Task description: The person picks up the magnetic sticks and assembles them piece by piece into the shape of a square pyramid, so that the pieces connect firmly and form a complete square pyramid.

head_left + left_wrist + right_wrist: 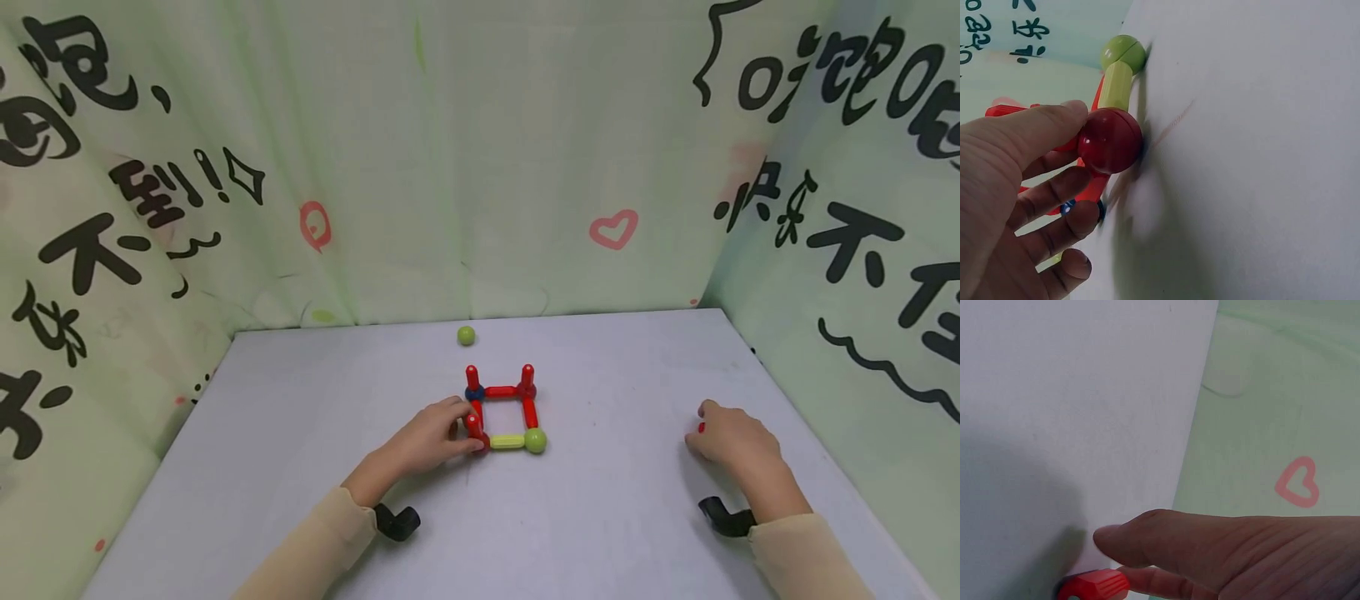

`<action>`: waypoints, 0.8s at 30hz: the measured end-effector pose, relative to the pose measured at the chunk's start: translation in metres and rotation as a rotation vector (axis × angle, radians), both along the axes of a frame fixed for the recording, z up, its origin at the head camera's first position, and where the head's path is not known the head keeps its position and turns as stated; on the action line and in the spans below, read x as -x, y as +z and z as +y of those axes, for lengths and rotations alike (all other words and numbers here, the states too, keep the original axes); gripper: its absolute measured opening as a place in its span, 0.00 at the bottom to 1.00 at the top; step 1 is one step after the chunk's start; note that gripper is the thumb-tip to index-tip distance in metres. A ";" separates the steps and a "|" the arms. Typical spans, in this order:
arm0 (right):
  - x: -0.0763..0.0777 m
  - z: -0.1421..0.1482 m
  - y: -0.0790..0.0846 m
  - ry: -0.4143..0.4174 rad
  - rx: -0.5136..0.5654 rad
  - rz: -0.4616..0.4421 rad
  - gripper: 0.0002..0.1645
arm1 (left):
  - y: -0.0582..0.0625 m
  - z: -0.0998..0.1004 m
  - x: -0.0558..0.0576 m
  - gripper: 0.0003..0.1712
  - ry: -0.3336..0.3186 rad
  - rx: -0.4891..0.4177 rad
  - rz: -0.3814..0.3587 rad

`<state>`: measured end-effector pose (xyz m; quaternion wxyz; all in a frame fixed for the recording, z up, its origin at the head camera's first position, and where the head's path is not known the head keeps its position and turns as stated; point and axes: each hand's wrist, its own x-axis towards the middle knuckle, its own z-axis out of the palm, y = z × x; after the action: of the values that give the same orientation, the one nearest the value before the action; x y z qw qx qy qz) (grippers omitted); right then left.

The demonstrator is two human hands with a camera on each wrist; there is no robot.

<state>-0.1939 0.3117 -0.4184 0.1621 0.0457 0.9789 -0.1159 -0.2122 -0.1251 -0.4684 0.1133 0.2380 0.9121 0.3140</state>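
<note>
A square frame of magnetic rods and balls lies on the table. It has a blue ball (475, 392) and a red ball at its back corners, a dark red ball (1110, 140) at front left and a green ball (535, 440) at front right. A yellow-green rod (507, 442) joins the front two; the other sides are red. Short red rods stand on every corner but the green one. My left hand (433, 433) holds the upright red rod at the front left corner between thumb and fingers. Off to the right, my right hand (738, 442) pinches a red rod (1102, 584).
A loose green ball (467, 336) sits near the back edge of the white table (615, 517). Pale green curtains (525, 167) with black writing surround the table at the back and sides. Each wrist carries a black mount.
</note>
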 end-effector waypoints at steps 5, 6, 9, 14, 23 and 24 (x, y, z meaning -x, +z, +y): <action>0.002 -0.004 -0.010 0.041 0.073 0.031 0.27 | 0.000 0.000 0.000 0.11 -0.027 0.001 0.032; 0.003 -0.007 -0.010 0.040 0.084 0.036 0.27 | 0.000 0.001 0.000 0.11 -0.030 0.003 0.036; 0.006 -0.018 -0.013 0.048 0.127 0.054 0.25 | 0.000 0.002 0.001 0.10 -0.035 0.013 0.044; 0.006 -0.046 -0.021 0.077 0.249 0.119 0.20 | 0.002 0.003 0.001 0.10 -0.030 0.029 0.040; 0.002 -0.089 -0.028 0.137 0.434 0.222 0.16 | 0.002 0.005 0.000 0.09 -0.046 0.029 0.028; 0.002 -0.094 -0.029 0.142 0.444 0.228 0.16 | 0.003 0.005 -0.001 0.09 -0.044 0.028 0.028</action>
<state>-0.1958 0.2176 -0.4469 0.0645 -0.0733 0.9422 -0.3204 -0.2116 -0.1197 -0.4657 0.1111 0.2609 0.9124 0.2951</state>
